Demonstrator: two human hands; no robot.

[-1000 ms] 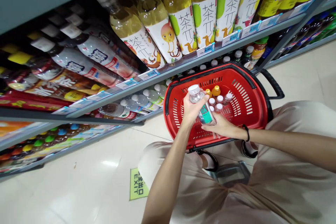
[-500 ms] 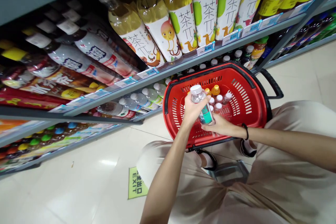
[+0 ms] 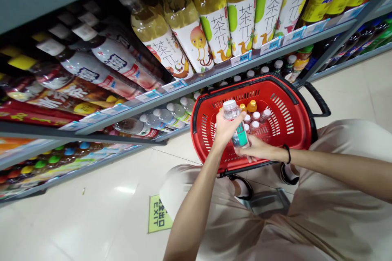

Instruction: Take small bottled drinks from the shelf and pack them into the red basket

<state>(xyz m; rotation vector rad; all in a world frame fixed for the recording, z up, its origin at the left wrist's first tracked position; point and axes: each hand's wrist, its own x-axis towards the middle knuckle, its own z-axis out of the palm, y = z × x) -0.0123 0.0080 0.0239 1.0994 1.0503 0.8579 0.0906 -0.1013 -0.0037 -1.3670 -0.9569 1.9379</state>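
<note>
I hold a clear bottle (image 3: 235, 123) with a white cap and a teal label over a red shopping basket (image 3: 284, 106). My left hand (image 3: 224, 130) is wrapped round its upper part. My right hand (image 3: 255, 151) grips its bottom end, with a black band on the wrist. In the basket stand several small bottles (image 3: 255, 115) with white and orange caps, just behind the bottle I hold.
Grey shelves (image 3: 214, 74) run along the left and back. They carry large tea bottles (image 3: 214, 20) above and smaller drinks (image 3: 165, 116) below. The basket has a black handle (image 3: 318, 98) at its right. A green EXIT sticker (image 3: 159, 214) lies on the tiled floor by my knee.
The bottle has tilted slightly more upright in both hands, and the view shifted a little. Otherwise nothing has moved.
</note>
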